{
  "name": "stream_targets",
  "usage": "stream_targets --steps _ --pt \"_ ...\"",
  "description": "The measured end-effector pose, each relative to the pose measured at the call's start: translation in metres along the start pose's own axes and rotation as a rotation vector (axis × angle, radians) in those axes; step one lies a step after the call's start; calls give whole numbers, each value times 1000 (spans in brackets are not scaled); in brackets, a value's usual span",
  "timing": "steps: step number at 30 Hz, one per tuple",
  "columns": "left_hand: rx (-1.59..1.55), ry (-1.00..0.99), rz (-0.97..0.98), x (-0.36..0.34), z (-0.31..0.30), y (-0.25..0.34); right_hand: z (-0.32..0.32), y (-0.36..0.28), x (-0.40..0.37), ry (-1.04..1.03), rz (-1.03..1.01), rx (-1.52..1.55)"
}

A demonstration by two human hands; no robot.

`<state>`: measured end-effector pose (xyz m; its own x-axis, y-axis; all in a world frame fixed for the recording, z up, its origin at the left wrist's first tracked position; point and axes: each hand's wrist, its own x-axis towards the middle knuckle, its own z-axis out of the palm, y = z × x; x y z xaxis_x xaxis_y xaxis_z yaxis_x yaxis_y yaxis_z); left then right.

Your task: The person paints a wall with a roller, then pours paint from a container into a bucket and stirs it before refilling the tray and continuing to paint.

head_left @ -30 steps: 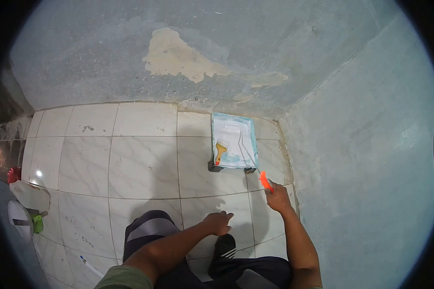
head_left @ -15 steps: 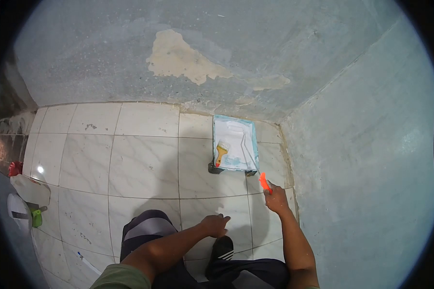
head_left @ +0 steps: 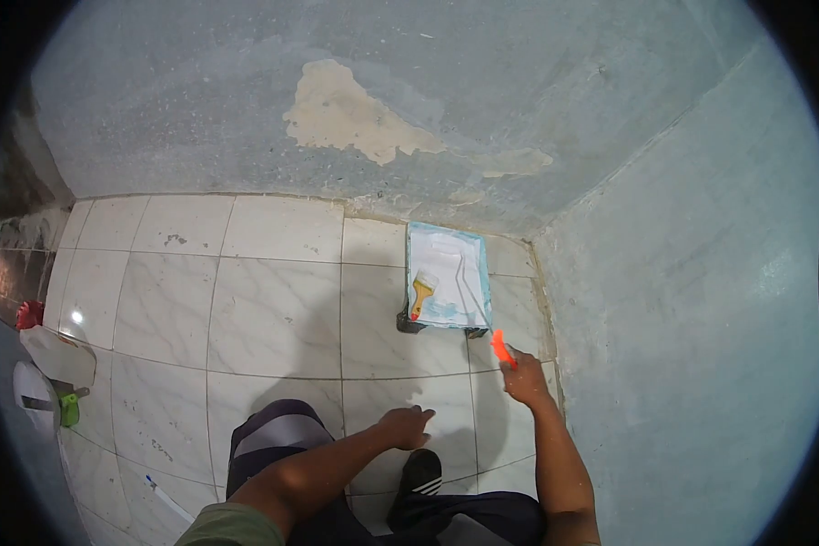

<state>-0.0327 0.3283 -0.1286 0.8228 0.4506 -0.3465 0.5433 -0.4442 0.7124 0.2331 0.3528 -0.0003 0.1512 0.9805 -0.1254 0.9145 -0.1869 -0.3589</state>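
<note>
Orange-handled paint roller [head_left: 500, 347] held right of centre, its head lying in the paint tray [head_left: 408, 273].
Right hand [head_left: 524, 382] closed around the lower end of the handle, just below the tray's near right corner. Thin shaft running up from the handle into the tray. Tray set on the tiled floor [head_left: 273, 309], close to the wall corner, with a yellow-handled brush [head_left: 421, 291] lying in its left half beside the shaft. Left hand [head_left: 408, 426] at lower centre, palm down, fingers loosely curled and pinching nothing, just above a black shoe [head_left: 420, 473]. Beige patch [head_left: 355, 118] on the grey-blue wall, upper centre.
</note>
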Motion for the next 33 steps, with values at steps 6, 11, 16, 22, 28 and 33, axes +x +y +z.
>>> stream_targets --steps 6,11,16,22,28,33 --pt "-137 240 -77 15 -2 -24 -15 7 -22 -17 -102 -8" --pt "-175 431 -213 55 -35 -35 -13 17 -16 -21 12 14" --pt "-136 521 -473 142 -75 -72 21 18 -21 18 49 121" --pt "201 553 -613 199 -103 -87 8 40 -48 28 80 178" --pt "477 378 -737 231 -122 -69 10 39 -38 -22 166 187" --pt "581 401 -725 250 -114 -87 15 65 -43 63 76 172"
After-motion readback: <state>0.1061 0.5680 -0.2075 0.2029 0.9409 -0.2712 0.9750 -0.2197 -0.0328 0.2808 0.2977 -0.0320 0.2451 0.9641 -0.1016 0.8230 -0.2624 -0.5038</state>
